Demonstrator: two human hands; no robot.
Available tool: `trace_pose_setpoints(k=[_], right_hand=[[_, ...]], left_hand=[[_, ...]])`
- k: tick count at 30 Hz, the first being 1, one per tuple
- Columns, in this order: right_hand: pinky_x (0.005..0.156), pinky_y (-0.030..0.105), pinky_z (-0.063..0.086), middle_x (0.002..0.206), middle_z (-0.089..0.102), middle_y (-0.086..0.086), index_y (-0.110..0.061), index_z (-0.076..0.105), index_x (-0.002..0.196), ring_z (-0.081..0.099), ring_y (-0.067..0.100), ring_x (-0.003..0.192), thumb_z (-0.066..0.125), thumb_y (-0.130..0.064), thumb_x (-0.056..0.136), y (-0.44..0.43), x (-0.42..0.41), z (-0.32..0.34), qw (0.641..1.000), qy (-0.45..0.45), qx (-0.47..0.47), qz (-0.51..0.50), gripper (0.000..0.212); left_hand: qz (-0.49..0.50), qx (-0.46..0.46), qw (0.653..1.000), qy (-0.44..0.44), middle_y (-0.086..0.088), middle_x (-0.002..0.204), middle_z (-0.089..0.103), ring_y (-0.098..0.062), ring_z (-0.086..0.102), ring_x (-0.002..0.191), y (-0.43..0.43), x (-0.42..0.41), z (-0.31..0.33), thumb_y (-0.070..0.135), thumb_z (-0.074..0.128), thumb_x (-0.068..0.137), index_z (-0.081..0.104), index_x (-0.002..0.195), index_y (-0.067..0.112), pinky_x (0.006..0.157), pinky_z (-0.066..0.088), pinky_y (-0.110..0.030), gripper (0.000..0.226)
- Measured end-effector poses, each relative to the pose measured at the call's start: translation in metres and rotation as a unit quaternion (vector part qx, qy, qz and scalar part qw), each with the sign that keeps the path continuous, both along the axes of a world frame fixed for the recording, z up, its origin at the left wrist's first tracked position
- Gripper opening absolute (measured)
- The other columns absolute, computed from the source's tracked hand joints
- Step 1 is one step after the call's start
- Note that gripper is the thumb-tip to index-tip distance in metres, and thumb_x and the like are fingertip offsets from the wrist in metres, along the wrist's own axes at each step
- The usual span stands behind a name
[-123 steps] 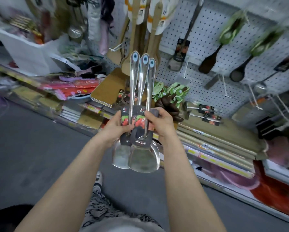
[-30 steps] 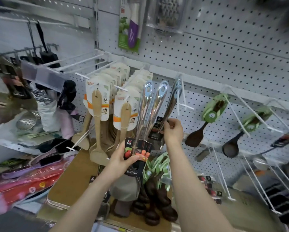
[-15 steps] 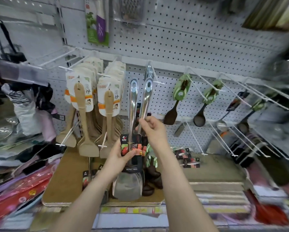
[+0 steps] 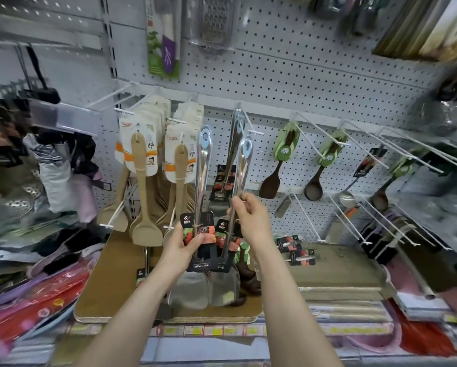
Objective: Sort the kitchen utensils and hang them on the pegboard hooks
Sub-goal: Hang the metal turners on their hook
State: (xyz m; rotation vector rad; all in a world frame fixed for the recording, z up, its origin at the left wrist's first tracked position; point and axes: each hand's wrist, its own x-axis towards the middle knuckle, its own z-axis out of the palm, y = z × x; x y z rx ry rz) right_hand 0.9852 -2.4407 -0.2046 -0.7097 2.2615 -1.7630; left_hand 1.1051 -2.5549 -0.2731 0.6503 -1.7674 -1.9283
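Right hand [image 4: 248, 218] pinches a steel spatula [image 4: 240, 176] by its handle, eyelet just below and left of the white hook [image 4: 258, 132] tip, where a matching spatula [image 4: 235, 136] hangs on the pegboard [image 4: 301, 75]. Left hand [image 4: 185, 247] grips the second spatula [image 4: 202, 160]. Next move, likely: raise it and thread the eyelet over the tip.

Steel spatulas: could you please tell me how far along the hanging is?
The first spatula looks hung on a hook. The right hand pinches a second spatula near that hook; the left hand grips a third spatula. Those two are left to hang.
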Motion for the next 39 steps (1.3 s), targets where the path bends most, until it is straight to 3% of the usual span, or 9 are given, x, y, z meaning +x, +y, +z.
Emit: trace_pose_setpoints(k=[4, 8, 21, 26, 31, 35, 39], right_hand=[[0.089, 0.040, 0.054, 0.082, 0.072, -0.005, -0.031, 0.063, 0.098, 0.069, 0.011, 0.086, 0.054, -0.033, 0.100, -0.003, -0.006, -0.003, 1.000, 0.007, 0.015, -0.003, 0.010], [0.091, 0.039, 0.054, 0.086, 0.071, -0.008, -0.033, 0.062, 0.094, 0.068, 0.007, 0.086, 0.055, -0.033, 0.100, -0.007, -0.006, -0.006, 1.000, 0.010, 0.025, 0.005, 0.008], [0.068, 0.032, 0.050, 0.080, 0.065, -0.001, -0.021, 0.063, 0.108, 0.060, 0.010, 0.071, 0.052, -0.027, 0.102, -0.007, -0.017, -0.019, 0.999, 0.012, -0.036, -0.002, 0.014], [0.075, 0.044, 0.056, 0.085, 0.068, 0.004, -0.025, 0.061, 0.101, 0.063, 0.013, 0.074, 0.052, -0.029, 0.101, -0.004, -0.018, -0.021, 0.999, 0.023, -0.024, -0.005, 0.010], [0.079, 0.046, 0.058, 0.083, 0.068, -0.005, -0.041, 0.054, 0.091, 0.062, 0.010, 0.074, 0.051, -0.031, 0.102, -0.015, -0.029, -0.013, 1.000, 0.012, 0.002, -0.010, 0.015], [0.081, 0.049, 0.058, 0.082, 0.066, -0.005, -0.034, 0.056, 0.093, 0.063, 0.012, 0.074, 0.049, -0.028, 0.103, -0.036, -0.047, -0.009, 1.000, -0.010, 0.006, -0.018, 0.013], [0.086, 0.053, 0.055, 0.099, 0.071, 0.003, -0.028, 0.058, 0.108, 0.067, 0.022, 0.091, 0.048, -0.035, 0.102, -0.063, -0.076, -0.015, 0.999, -0.014, 0.027, -0.042, 0.014]], left_hand=[[-0.006, 0.012, 1.000, 0.002, -0.010, 0.110, 0.071, -0.023, 0.071, 0.099, -0.007, 0.001, -0.002, 0.017, 0.062, 0.094, 0.053, 0.111, 0.022, 0.082, 0.058, -0.051, 0.021], [-0.011, 0.031, 0.999, 0.016, -0.006, 0.110, 0.072, -0.023, 0.070, 0.101, -0.008, 0.000, 0.001, 0.015, 0.062, 0.093, 0.055, 0.113, 0.025, 0.085, 0.057, -0.052, 0.023], [-0.008, 0.017, 0.999, 0.033, -0.003, 0.109, 0.072, -0.022, 0.070, 0.101, -0.020, -0.016, 0.005, 0.011, 0.065, 0.091, 0.056, 0.117, 0.024, 0.087, 0.056, -0.053, 0.030], [-0.007, 0.015, 0.999, 0.036, -0.004, 0.112, 0.071, -0.022, 0.069, 0.103, -0.022, -0.022, 0.002, 0.014, 0.066, 0.091, 0.057, 0.116, 0.028, 0.088, 0.056, -0.053, 0.030], [-0.006, 0.022, 0.999, 0.035, -0.004, 0.113, 0.071, -0.024, 0.068, 0.106, -0.020, -0.023, -0.001, 0.014, 0.067, 0.089, 0.059, 0.115, 0.031, 0.090, 0.054, -0.054, 0.032], [-0.013, 0.022, 0.999, 0.031, -0.004, 0.112, 0.072, -0.024, 0.068, 0.105, -0.023, -0.022, -0.001, 0.015, 0.071, 0.085, 0.060, 0.117, 0.026, 0.091, 0.054, -0.053, 0.036], [-0.003, 0.011, 1.000, 0.021, -0.005, 0.106, 0.073, -0.022, 0.070, 0.099, -0.030, -0.026, 0.003, 0.006, 0.071, 0.085, 0.060, 0.115, 0.020, 0.087, 0.057, -0.044, 0.035]])
